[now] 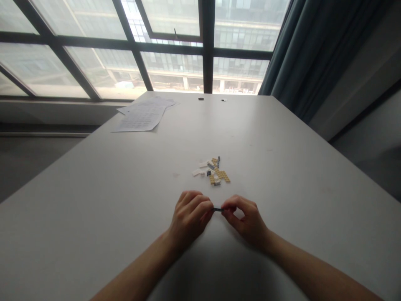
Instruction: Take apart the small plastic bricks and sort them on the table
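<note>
Fingers [205, 205] pinched narrow on both sides, holding a thin dark piece [217, 209] by its two ends. From the left: papers [140, 115], overlapping, toward the far end of the white table [94, 188]. Next, the left hand [189, 214], knuckles up, closed over one end. Just beyond both hands, a loose cluster of small bricks: white pieces [197, 172] leftmost, tan plates [224, 176] rightmost, grey bits among them. Between the hands, the thin dark piece, only a short middle stretch uncovered; cannot tell one part from two joined. Then the right hand [249, 217], thumb and forefinger meeting on the other end. Could slip or spring away under an uneven pull, given so little surface to grip; could also scatter the cluster with a careless forward push. Containers: none in view, just bricks loose on the tabletop.
</note>
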`<action>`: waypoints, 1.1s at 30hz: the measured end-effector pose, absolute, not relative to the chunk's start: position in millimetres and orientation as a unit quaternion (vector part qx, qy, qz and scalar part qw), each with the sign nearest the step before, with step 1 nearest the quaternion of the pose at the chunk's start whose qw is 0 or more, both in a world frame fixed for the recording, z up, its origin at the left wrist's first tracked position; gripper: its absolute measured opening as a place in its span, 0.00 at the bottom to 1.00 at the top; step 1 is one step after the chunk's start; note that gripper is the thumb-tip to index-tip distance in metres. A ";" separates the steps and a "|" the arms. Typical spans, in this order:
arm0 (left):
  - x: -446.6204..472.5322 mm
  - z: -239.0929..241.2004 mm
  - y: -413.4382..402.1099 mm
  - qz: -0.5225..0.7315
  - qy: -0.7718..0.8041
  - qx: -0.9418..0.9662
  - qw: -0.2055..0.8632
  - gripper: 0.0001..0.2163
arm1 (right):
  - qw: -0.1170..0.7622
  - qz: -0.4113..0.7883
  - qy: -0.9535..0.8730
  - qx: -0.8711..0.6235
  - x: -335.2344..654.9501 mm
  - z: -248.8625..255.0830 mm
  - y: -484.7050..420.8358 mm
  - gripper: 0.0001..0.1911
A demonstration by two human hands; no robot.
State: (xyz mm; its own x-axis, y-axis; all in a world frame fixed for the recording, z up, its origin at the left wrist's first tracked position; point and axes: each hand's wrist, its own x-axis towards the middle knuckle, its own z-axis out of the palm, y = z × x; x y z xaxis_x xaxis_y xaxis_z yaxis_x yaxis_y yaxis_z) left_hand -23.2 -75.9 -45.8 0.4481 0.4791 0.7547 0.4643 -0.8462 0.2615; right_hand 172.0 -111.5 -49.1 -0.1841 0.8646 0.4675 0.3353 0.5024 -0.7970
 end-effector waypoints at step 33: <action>-23.5 -45.9 -73.8 0.428 0.264 0.864 0.024 0.05 | 0.455 0.274 -0.730 -0.429 169.9 -47.5 -112.6 0.05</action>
State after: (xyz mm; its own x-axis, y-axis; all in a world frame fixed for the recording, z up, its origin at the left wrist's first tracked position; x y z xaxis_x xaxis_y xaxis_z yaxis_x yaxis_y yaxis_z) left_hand -23.5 -73.8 -45.9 0.4946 0.4773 0.7263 0.4367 -0.8590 0.2672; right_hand 169.9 -112.6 -47.5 -0.2174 0.8761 0.4303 0.3766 0.4820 -0.7911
